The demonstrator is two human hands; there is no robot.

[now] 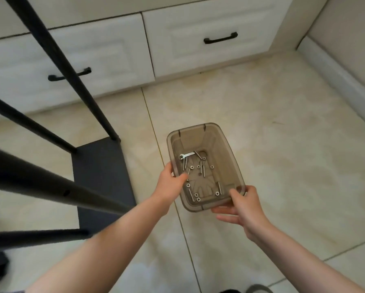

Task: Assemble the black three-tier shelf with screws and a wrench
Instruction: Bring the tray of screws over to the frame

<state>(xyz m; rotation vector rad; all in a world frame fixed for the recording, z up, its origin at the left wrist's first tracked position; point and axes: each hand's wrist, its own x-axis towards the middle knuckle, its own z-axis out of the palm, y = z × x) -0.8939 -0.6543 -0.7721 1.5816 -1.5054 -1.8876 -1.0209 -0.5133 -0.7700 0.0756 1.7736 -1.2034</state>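
Note:
A translucent brown plastic bin (233, 163) is held above the tiled floor. Inside lie a small silver wrench (186, 155), several screws (201, 168) and several nuts (196, 195). My left hand (170, 182) grips the bin's left rim, fingers curled over the edge into it. My right hand (244, 205) grips the near right corner, thumb on the rim and fingers underneath. The black shelf frame stands at left: a dark shelf board (101, 166) on the floor with several black tubes (56, 51) rising from it toward me.
White cabinet drawers (198, 39) with black handles (220, 40) run along the back. A wall and baseboard (342, 75) close the right side. Beige floor tiles (283, 144) surround the bin. A shoe tip (257, 289) shows at the bottom edge.

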